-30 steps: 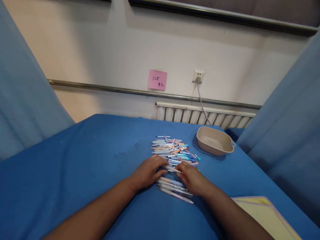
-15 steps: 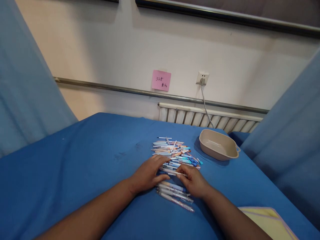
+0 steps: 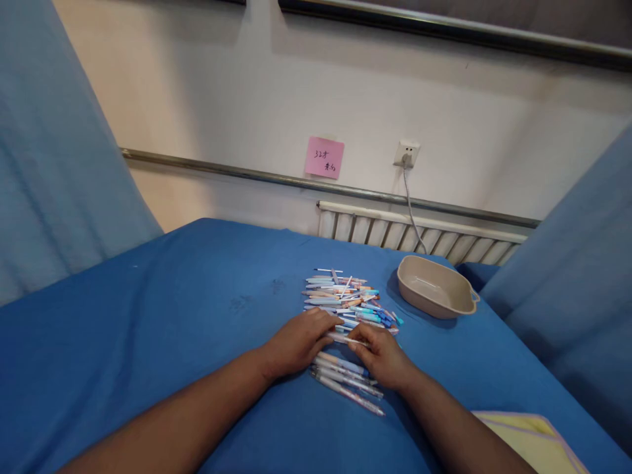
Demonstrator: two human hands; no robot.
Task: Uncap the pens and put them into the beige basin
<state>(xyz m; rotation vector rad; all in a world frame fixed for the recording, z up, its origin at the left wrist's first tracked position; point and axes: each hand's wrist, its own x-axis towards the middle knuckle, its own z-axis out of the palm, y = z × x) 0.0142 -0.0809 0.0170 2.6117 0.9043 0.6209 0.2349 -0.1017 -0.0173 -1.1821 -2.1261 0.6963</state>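
Note:
On the blue cloth, a white pen (image 3: 340, 338) lies crosswise between my two hands. My left hand (image 3: 299, 341) has its thumb and fingers closed around the pen's left end, which they hide. The right end is pinched between the thumb and fingers of my right hand (image 3: 384, 355). Just beyond my hands spreads a loose pile of pens (image 3: 340, 296), with white, orange and blue barrels and some thin refills. Nearer to me, several whitish, clear-ended pens (image 3: 348, 382) rest side by side, partly beneath my right hand.
A beige plastic basin (image 3: 434, 289) stands on the right of the blue-covered table (image 3: 187, 309). A yellow cloth-like sheet (image 3: 528, 438) lies at the lower right. Behind are a radiator (image 3: 380, 227), a plugged socket (image 3: 407, 155) and a pink note (image 3: 324, 158). Blue curtains hang on both sides.
My left thumb and fingers, apart before, have closed together on the pen's left end. My right hand keeps its pinch on the pen. The view has shifted slightly.

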